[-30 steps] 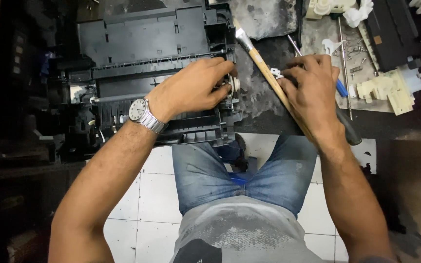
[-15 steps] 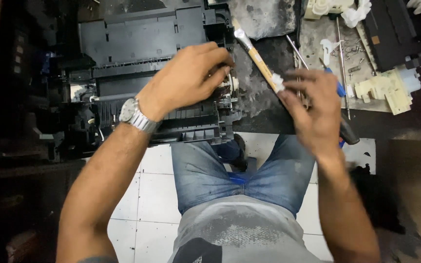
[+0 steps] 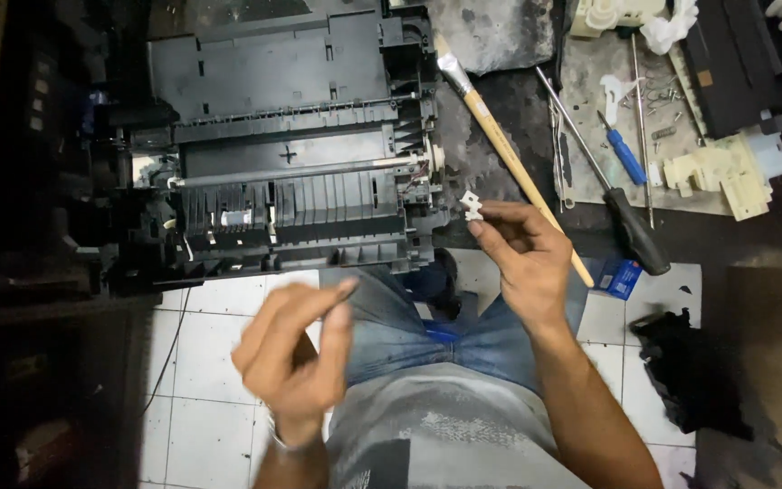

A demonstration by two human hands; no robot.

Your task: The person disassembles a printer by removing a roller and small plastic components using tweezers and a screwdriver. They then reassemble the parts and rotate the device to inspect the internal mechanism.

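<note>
Head view: black printer chassis (image 3: pixel 291 172) lies opened on the table, rollers exposed for access. Left hand (image 3: pixel 296 353) hangs near, over the lap, fingers loosely curled, empty. Right hand (image 3: pixel 522 254) pinches small white plastic part (image 3: pixel 472 206) at fingertips, just right of chassis. Brush (image 3: pixel 509 154) and screwdrivers (image 3: pixel 622 195) lie further right, within reach.

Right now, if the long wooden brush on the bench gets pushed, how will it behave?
The brush looks stiff: its wooden handle lies perfectly straight. It is probably light, being slim. The handle seems round, so it may roll sideways on the bench. Its lower end passes behind the right hand, which pinches a small white part, so a push may nudge that hand.
</note>
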